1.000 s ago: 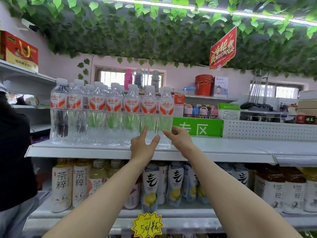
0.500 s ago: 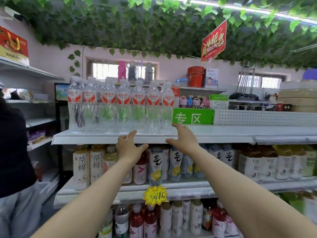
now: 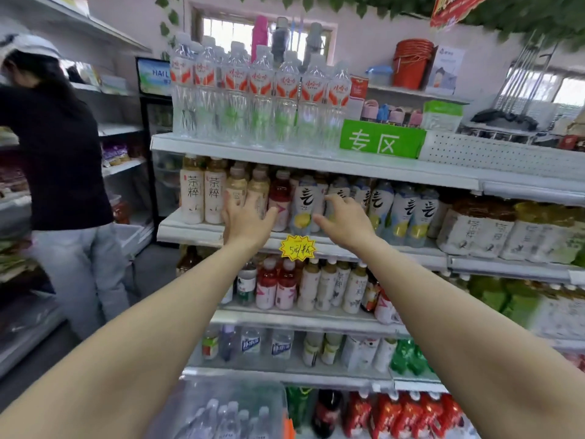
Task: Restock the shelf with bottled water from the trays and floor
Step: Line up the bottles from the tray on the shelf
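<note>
At six o'clock from my hands, low at the frame's bottom edge, the shrink-wrapped tray of clear white-capped water bottles (image 3: 229,416) is sitting with its bottles upright. I am holding my left hand (image 3: 245,223) and right hand (image 3: 345,224) open and empty, fingers spread, in front of the drinks on the second white metal shelf (image 3: 411,253). I judge the left is hanging nearer the tray. The restocked red-labelled water bottles (image 3: 259,96) are standing at twelve o'clock.

Top shelf (image 3: 240,146): white metal, carries a row of upright clear water bottles (image 3: 259,90), red-and-white labels, white caps, packed side by side, several deep. Bottom of view: more water bottles (image 3: 231,418), white-capped, in clear plastic wrap, blurred.
</note>
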{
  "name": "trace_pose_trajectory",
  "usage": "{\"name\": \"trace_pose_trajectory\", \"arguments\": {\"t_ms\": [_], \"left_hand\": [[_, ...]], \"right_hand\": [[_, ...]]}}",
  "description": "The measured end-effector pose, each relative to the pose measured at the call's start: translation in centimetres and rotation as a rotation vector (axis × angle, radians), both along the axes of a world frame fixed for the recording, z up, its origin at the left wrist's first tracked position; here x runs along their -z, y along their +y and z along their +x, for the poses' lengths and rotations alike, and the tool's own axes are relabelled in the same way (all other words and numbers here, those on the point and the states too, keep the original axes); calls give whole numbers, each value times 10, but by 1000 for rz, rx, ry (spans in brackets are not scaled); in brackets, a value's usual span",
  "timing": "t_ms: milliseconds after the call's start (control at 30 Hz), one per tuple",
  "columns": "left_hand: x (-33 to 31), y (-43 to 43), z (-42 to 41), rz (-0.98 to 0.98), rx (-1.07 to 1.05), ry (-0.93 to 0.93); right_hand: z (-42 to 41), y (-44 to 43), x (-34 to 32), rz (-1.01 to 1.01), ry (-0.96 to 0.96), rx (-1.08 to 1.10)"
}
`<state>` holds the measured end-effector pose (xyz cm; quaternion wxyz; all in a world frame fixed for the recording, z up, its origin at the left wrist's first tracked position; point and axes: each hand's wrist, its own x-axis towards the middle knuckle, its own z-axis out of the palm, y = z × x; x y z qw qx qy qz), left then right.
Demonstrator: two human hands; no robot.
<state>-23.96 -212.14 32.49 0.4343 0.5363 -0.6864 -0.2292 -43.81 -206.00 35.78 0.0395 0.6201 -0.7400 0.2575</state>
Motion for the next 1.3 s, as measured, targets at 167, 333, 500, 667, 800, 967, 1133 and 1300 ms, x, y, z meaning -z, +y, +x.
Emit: {"name": "trace_pose_trajectory", "arguments": {"t_ms": [167, 333, 500, 667, 800, 967, 1133, 1300], "left_hand": [[29, 50, -2, 90, -60, -15], [69, 88, 8, 175, -98, -57], [120, 98, 24, 314, -130, -96], [178, 84, 44, 443, -118, -129], [234, 61, 66, 579, -116, -172], [319, 22, 101, 758, -70, -229], [403, 0, 131, 1000, -51, -222], [465, -2, 141, 1141, -44, -239]], "right_hand": [[5, 31, 38, 92, -21, -49], [13, 54, 85, 142, -73, -105], [26, 55, 136, 260, -105, -111], [42, 38, 198, 391, -166, -116], [59, 18, 264, 552, -238, -78], [84, -6, 345, 763, -333, -37], [107, -14, 425, 946, -477, 63], [124, -13, 487, 1079, -729, 197]]}}
